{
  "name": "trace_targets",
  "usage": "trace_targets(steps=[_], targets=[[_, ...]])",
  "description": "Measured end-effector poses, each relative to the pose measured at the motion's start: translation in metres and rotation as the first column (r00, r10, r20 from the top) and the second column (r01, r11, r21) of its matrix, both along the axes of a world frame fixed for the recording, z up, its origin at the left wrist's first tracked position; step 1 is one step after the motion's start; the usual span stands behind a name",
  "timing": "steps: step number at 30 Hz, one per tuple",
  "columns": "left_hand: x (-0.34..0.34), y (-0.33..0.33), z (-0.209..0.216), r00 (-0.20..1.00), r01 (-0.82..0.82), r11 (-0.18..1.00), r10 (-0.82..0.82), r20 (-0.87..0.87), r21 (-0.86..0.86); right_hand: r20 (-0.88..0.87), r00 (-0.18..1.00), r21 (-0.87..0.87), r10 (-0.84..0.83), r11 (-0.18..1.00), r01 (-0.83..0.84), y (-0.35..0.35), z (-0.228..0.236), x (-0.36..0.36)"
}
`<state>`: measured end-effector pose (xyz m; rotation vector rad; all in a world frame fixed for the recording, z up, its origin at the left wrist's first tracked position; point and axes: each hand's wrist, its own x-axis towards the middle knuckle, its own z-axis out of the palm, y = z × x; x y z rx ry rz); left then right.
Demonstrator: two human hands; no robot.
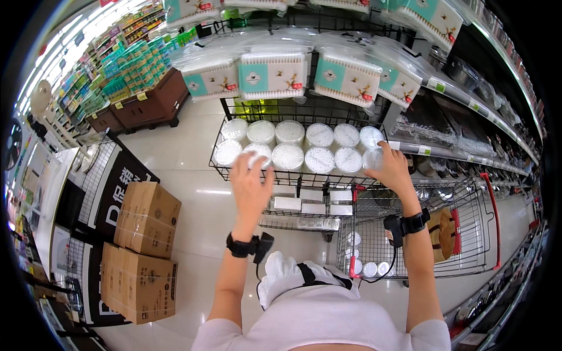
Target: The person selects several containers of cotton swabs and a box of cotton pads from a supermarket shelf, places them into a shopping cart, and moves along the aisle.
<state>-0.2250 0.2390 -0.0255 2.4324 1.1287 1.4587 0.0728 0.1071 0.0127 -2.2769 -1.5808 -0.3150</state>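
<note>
White-topped round tubs (288, 157) sat in a black wire basket (293, 177) straight ahead of you, two rows of six. Your right hand (391, 167) was at the right end of the front row, fingers and thumb around the clear-sided end tub (373, 158) — touching it, though I couldn't tell whether the grip had closed. Your left hand (252, 182) was well apart from the right, fingers loosely spread over the basket's front edge, by the second tub from the left; contact unclear. Black wristbands (414, 222) on both wrists.

Below the basket: small white boxes (287, 203) on a lower tier. Above: cotton-swab packs (272, 76), hanging in a row. To your right, a wire cart (493, 222) with a brown bag (442, 234) and more tubs (369, 269) inside. Farther left — two cardboard cartons (146, 216), one above the other, on the pale floor (202, 228).
</note>
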Motion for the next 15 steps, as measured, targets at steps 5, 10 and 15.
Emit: trace_targets(steps=[5,10,15], targets=[[-0.029,0.032,-0.007,0.896,-0.343,0.938,0.343,-0.282,0.049,-0.037,0.998,0.012,0.042,0.999,-0.041,0.001,0.001,0.001],[-0.026,0.029,-0.007,0.885,-0.337,0.941,0.327,-0.332,0.029,-0.07,0.997,0.006,0.036,0.999,-0.035,-0.001,0.005,0.003],[-0.029,0.033,0.001,0.876,-0.344,0.939,0.318,-0.362,-0.009,0.035,0.998,0.065,0.057,0.996,-0.059,-0.004,-0.004,0.006]])
